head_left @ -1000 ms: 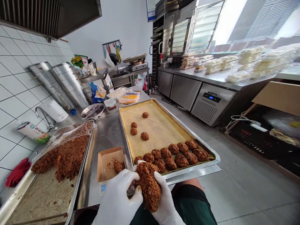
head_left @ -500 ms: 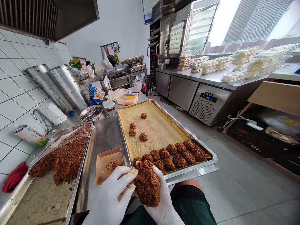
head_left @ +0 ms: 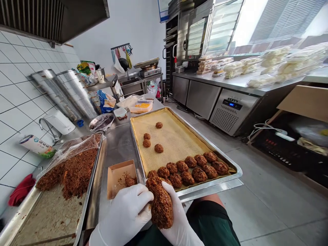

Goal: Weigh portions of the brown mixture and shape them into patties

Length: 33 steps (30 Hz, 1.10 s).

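Observation:
A large oblong lump of sticky brown rice mixture (head_left: 162, 206) lies in my white-gloved right hand (head_left: 178, 218), the thumb along its upper right side. My left hand (head_left: 129, 212), gloved too, presses curled fingers against its left side; their tips are partly hidden. Just beyond, a metal baking tray (head_left: 176, 136) with a yellow mesh mat bears two rows of brown rice balls (head_left: 199, 174) along its near edge. Several smaller balls (head_left: 159, 148) sit farther up the mat. Left of it, a small cardboard box (head_left: 114, 177) contains some of the brown mixture.
At the left, a large tray (head_left: 51, 212) has a heap of loose brown rice mixture (head_left: 78, 174) partly under plastic film. Behind are a foil-like bowl (head_left: 101, 122) and a plastic tub (head_left: 140, 106). Clear packed boxes (head_left: 233, 70) stand on the right counter.
My left fingers, spread near the lump's upper left before, are now curled against its side. The lump looks narrower and longer. The whole view has shifted slightly.

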Each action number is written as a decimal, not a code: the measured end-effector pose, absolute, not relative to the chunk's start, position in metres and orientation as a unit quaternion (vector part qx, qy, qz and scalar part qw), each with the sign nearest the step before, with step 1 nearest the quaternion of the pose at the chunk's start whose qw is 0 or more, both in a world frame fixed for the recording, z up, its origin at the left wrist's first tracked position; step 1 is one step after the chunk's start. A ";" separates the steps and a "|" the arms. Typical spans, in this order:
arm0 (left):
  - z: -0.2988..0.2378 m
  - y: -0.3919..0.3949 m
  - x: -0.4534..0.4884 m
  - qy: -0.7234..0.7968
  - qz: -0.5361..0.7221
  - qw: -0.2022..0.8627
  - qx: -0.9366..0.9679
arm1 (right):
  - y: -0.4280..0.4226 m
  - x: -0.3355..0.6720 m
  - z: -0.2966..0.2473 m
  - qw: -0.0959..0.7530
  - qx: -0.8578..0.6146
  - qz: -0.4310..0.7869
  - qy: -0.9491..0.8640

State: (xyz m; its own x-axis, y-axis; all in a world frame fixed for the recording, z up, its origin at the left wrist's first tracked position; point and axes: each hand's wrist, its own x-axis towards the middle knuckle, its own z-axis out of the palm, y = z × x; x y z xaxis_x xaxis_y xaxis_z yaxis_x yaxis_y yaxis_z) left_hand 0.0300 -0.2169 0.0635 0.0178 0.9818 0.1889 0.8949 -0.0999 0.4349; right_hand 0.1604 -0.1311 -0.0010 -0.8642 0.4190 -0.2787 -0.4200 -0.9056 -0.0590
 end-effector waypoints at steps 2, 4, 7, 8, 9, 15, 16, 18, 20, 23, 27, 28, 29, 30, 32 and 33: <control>0.060 -0.217 0.031 0.669 0.265 0.109 0.686 | -0.132 0.159 -0.002 0.213 -0.132 0.968 0.009; 0.058 -0.217 0.033 0.666 0.320 0.131 0.662 | -0.134 0.157 -0.003 0.210 -0.122 0.970 0.016; 0.060 -0.221 0.029 0.668 0.402 0.171 0.602 | -0.134 0.156 -0.001 0.209 -0.119 0.970 0.029; 0.061 -0.222 0.025 0.675 0.423 0.182 0.577 | -0.133 0.156 -0.001 0.209 -0.119 0.970 0.035; 0.062 -0.224 0.019 0.686 0.435 0.191 0.551 | -0.131 0.156 -0.001 0.210 -0.120 0.969 0.040; 0.051 -0.232 -0.035 0.788 0.361 0.131 0.481 | -0.116 0.164 -0.003 0.252 -0.135 0.958 0.039; 0.046 -0.230 -0.040 0.801 0.330 0.107 0.487 | -0.114 0.166 -0.003 0.253 -0.130 0.958 0.038; 0.031 -0.225 -0.043 0.813 0.265 0.077 0.513 | -0.112 0.167 -0.003 0.253 -0.120 0.959 0.037; 0.016 -0.219 -0.037 0.809 0.209 0.061 0.545 | -0.112 0.168 -0.003 0.248 -0.113 0.961 0.042; 0.000 -0.210 -0.025 0.807 0.163 0.045 0.566 | -0.113 0.167 -0.003 0.241 -0.103 0.964 0.054; 0.004 -0.211 -0.027 0.805 0.162 0.037 0.570 | -0.112 0.170 -0.003 0.244 -0.115 0.962 0.052; 0.009 -0.212 -0.030 0.807 0.170 0.029 0.564 | -0.112 0.171 -0.003 0.246 -0.120 0.961 0.049; 0.013 -0.214 -0.033 0.811 0.181 0.020 0.556 | -0.111 0.171 -0.003 0.250 -0.124 0.959 0.046; 0.016 -0.215 -0.035 0.816 0.192 0.012 0.545 | -0.111 0.172 -0.003 0.253 -0.125 0.958 0.044; 0.018 -0.214 -0.038 0.829 0.200 0.026 0.522 | -0.110 0.172 -0.004 0.258 -0.121 0.958 0.044; 0.017 -0.212 -0.037 0.833 0.195 0.047 0.516 | -0.110 0.171 -0.004 0.258 -0.117 0.958 0.046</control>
State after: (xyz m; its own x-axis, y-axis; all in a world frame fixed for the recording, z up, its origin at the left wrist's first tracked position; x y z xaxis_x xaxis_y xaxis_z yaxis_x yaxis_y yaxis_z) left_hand -0.0374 -0.2121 0.0165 -0.4631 0.8777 0.1233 0.8412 0.3914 0.3731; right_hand 0.1715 -0.1099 -0.0041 -0.8396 0.4829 -0.2486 -0.5046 -0.8629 0.0281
